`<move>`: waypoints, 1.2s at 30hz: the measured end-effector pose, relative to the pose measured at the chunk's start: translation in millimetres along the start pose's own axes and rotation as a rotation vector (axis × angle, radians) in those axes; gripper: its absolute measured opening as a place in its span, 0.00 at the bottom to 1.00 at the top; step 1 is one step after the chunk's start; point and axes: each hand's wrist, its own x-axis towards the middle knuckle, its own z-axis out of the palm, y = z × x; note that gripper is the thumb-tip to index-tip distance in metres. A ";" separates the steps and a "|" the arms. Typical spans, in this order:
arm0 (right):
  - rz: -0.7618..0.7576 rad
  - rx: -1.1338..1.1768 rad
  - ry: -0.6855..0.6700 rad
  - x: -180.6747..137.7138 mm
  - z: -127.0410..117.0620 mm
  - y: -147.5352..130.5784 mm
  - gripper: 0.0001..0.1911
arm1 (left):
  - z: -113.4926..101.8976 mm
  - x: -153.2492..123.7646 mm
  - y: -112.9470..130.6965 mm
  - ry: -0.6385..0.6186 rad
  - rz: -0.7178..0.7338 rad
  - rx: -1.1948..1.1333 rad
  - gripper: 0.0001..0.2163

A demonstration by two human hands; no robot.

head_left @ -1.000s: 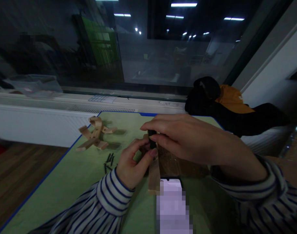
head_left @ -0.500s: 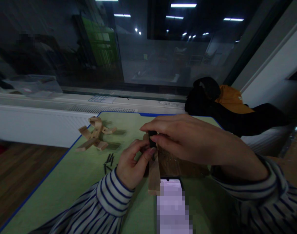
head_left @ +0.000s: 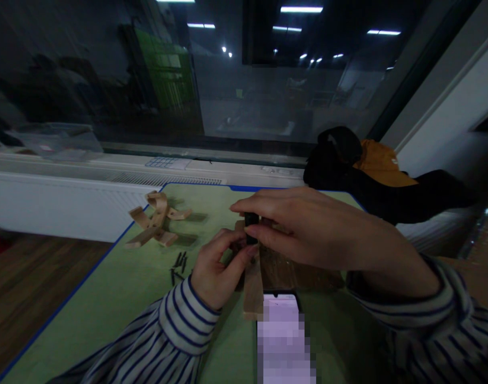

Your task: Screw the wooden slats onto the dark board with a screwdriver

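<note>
Hands barely shifted, right hand (head_left: 308,232) pinching black tool (head_left: 250,220), left hand (head_left: 215,269) steadying wooden piece (head_left: 253,285)

Two bare hands, left hand (head_left: 215,274) and right hand (head_left: 308,229), no rings seen; both sleeves (head_left: 180,330) long, white with dark blue stripes.

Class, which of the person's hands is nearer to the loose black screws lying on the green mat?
Left. The left hand sits just right of the black screws, while the right hand is farther right, fingers pinching a small black tool.
</note>
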 end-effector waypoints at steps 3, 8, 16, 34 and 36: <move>-0.019 0.006 0.007 0.3 1.2 0.4 0.14 | 0.2 -1.3 -0.3 -0.017 0.005 0.002 0.05; -0.014 0.024 -0.007 1.4 0.6 0.9 0.14 | 1.8 -1.4 0.2 -0.026 0.003 -0.018 0.07; 0.013 0.045 -0.043 2.6 -1.2 0.4 0.09 | 1.3 -0.9 -1.9 0.004 0.016 -0.020 0.06; -0.017 0.047 -0.031 2.2 0.4 0.9 0.12 | 1.6 -1.5 -1.9 -0.052 0.008 -0.036 0.08; -0.014 0.056 -0.042 2.6 0.3 0.5 0.12 | 1.3 -1.4 -1.8 -0.027 0.012 -0.036 0.08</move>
